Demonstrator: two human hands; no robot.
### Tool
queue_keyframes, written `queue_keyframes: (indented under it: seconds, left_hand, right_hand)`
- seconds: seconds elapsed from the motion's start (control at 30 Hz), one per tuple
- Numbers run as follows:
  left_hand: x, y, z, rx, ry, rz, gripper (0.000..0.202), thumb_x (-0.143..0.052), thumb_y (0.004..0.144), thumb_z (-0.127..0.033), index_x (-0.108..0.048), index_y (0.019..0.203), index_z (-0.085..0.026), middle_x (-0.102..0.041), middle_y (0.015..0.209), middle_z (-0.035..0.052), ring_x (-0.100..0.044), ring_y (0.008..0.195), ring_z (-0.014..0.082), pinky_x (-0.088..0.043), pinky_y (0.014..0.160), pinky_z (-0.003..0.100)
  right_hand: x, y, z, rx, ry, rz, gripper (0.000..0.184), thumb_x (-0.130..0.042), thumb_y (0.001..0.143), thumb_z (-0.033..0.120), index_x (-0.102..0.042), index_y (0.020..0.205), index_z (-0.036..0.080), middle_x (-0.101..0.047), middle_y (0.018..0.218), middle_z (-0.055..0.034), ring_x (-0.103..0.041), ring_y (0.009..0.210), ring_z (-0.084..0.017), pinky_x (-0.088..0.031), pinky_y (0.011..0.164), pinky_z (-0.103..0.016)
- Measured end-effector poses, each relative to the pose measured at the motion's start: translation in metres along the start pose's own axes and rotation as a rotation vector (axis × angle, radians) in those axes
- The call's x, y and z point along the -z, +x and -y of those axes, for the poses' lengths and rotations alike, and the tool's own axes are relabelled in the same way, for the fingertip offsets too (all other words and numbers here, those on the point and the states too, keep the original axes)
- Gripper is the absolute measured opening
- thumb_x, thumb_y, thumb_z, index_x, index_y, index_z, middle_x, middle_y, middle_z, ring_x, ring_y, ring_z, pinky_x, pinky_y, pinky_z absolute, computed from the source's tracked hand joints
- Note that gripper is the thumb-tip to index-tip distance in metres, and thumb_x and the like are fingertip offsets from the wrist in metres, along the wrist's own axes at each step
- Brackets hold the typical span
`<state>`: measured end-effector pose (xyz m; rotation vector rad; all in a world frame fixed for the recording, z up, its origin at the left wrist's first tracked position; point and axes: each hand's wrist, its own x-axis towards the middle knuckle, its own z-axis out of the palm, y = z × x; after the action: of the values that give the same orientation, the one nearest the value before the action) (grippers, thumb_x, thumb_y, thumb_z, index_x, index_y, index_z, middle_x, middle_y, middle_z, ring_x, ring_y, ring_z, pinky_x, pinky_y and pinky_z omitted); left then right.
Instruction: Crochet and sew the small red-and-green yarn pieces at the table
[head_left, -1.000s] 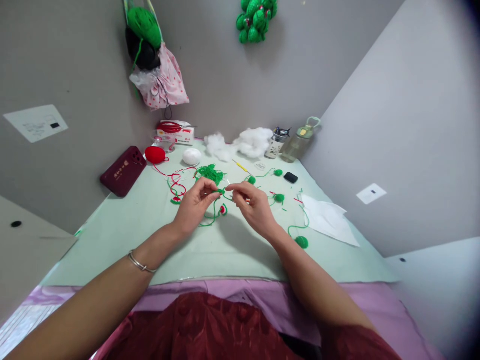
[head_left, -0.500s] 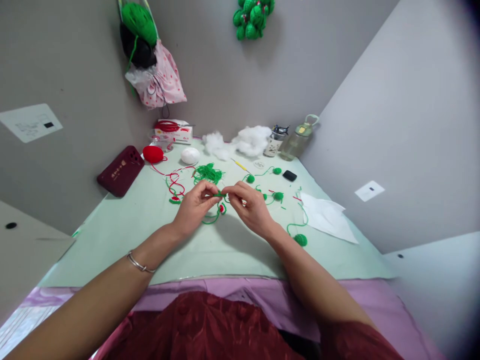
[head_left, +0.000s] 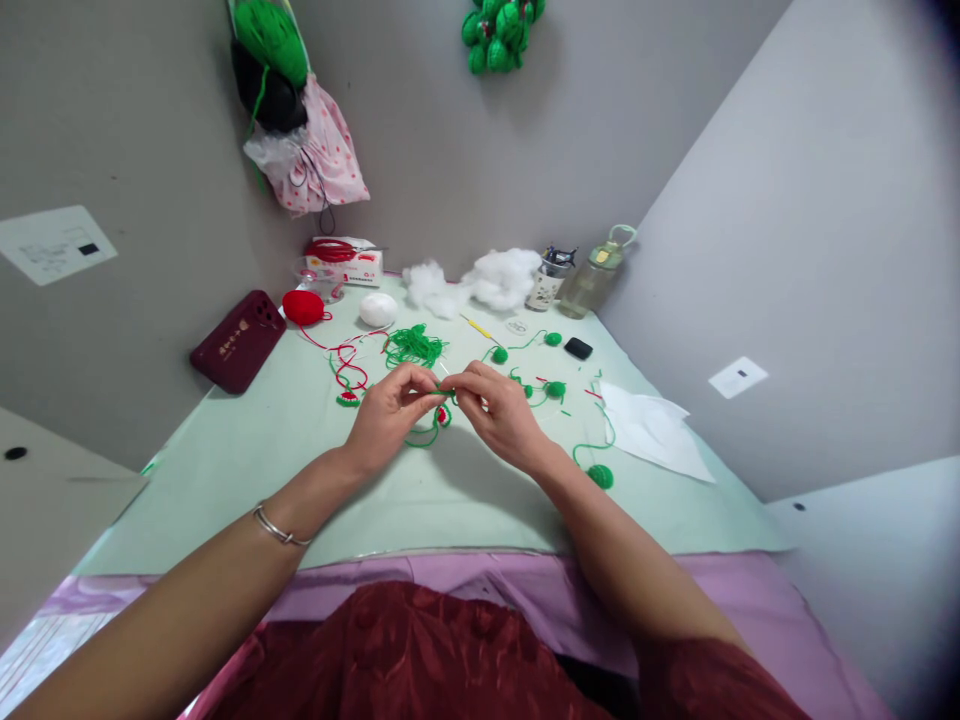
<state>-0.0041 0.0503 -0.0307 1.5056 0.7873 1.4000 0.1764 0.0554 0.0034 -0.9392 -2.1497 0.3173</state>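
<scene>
A small green crochet piece (head_left: 442,392) is held just above the worktop (head_left: 247,450), with the left hand (head_left: 390,415) and the right hand (head_left: 499,410) both clamped on it in a pinching grip. A stitch is judged to be under way. For the next loop, steady tension on the trailing yarn (head_left: 420,438) is called for.

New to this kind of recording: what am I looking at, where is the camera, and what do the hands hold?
No machine here: these are a person's bare hands, filmed by a head-worn camera looking down. The left hand and right hand meet at the fingertips, pinching a small green yarn piece above the pale green table. Around them lie a green yarn tangle, a red yarn ball, white stuffing, a dark red case, a clear bottle and white paper.
</scene>
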Motion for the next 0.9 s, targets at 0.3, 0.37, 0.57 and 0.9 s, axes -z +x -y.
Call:
queue_keyframes:
  seconds: [0.3,0.37,0.57,0.9]
  left_hand:
    - [0.002,0.001,-0.002,-0.034,0.072,-0.036,0.016,-0.070,0.083,-0.023,-0.054,0.081,-0.020,-0.059,0.095,0.0023,-0.060,0.091,0.0161,-0.051,0.083,0.032]
    - [0.002,0.002,-0.002,-0.034,0.066,-0.036,0.017,-0.070,0.083,-0.023,-0.054,0.080,-0.020,-0.059,0.094,0.0023,-0.060,0.091,0.0160,-0.051,0.083,0.032]
    - [0.000,0.003,-0.008,0.030,0.015,-0.081,0.023,-0.073,0.080,-0.023,-0.053,0.089,-0.021,-0.059,0.090,0.0005,-0.060,0.086,0.0145,-0.051,0.081,0.031]
    - [0.003,0.005,-0.005,0.117,-0.026,0.029,0.023,-0.076,0.079,-0.033,-0.064,0.094,-0.020,-0.064,0.090,0.0015,-0.062,0.086,0.0166,-0.050,0.079,0.029]
  right_hand:
    - [0.005,0.001,0.001,-0.118,0.292,0.037,0.034,-0.046,0.088,0.009,-0.073,0.105,0.022,-0.053,0.074,0.0012,-0.050,0.067,-0.011,-0.040,0.063,-0.025]
    - [0.006,0.002,0.002,-0.169,0.389,0.008,0.031,-0.047,0.089,0.012,-0.072,0.104,0.022,-0.054,0.076,0.0009,-0.050,0.067,-0.011,-0.042,0.064,-0.025]
    - [0.007,0.004,-0.002,-0.283,0.398,-0.016,0.022,-0.051,0.092,0.022,-0.072,0.098,0.019,-0.057,0.084,-0.0009,-0.054,0.067,-0.010,-0.047,0.066,-0.026]
    - [0.001,0.003,-0.002,-0.124,0.194,-0.001,0.008,-0.062,0.090,0.024,-0.069,0.090,0.019,-0.056,0.078,-0.0005,-0.051,0.067,-0.011,-0.042,0.063,-0.026]
